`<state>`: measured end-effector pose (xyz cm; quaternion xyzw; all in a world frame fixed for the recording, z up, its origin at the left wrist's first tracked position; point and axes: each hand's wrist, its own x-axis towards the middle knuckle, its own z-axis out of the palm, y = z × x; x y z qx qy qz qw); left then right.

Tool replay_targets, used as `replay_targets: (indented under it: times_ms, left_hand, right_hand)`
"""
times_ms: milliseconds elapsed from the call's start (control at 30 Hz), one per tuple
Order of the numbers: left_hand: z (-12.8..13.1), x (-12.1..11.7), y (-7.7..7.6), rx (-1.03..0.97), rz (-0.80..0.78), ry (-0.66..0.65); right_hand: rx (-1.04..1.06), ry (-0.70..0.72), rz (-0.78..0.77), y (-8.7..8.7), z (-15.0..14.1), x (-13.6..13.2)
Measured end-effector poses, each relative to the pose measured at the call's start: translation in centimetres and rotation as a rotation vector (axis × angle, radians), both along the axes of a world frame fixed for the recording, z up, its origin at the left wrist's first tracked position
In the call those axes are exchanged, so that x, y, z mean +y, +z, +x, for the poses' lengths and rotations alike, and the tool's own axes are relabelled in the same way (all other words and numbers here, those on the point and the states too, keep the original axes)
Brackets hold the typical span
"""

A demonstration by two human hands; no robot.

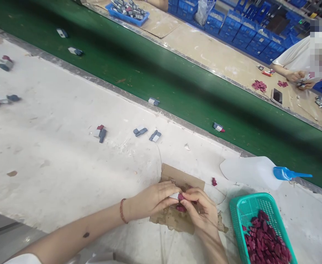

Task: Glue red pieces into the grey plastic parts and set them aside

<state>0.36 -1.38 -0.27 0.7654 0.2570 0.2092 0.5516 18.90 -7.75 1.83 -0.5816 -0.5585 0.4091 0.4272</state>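
My left hand point(159, 198) is closed around a small white and grey plastic part point(174, 195). In the fingertips of my right hand point(202, 211) is a dark red plastic piece point(180, 197), pressed against the end of that part. Both hands are over a stained piece of cardboard point(183, 178); another dark red piece point(180, 208) lies on it below my fingers. To the right stands a green basket point(234, 212) filled with dark red pieces point(268, 238). A single red piece point(214, 181) lies on the table beyond my right hand.
A white squeeze bottle point(249, 170) with a blue nozzle lies by the green conveyor belt point(177, 84). Several grey-and-white parts point(140, 131) are on the table, others on the belt. Across it, a person's hands point(301, 79) work; a blue tray point(127, 14) of parts stands there.
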Motion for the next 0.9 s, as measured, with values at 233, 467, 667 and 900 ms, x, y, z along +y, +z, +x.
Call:
replay_targets:
  times_ms: [233,467,667,900]
  left_hand:
    - [-0.4,-0.5,0.2,0.027,-0.034,0.0]
    - [-1.3,2.0,1.1,0.14,-0.026,0.191]
    - [-3.2,11.2,3.8,0.287,0.16,0.681]
    - [-2.5,20.0,2.7,0.543,0.336,0.728]
  right_hand:
    - [-0.12,0.089,0.087,1.1,-0.5,-0.4]
    - [-0.465,-0.082,0.066,4.0,4.0,-3.1]
    - [-0.851,-0.305,-0.2,4.7,12.5,-8.4]
    - [-0.764,-0.317,-0.242,1.9,13.7,-8.7]
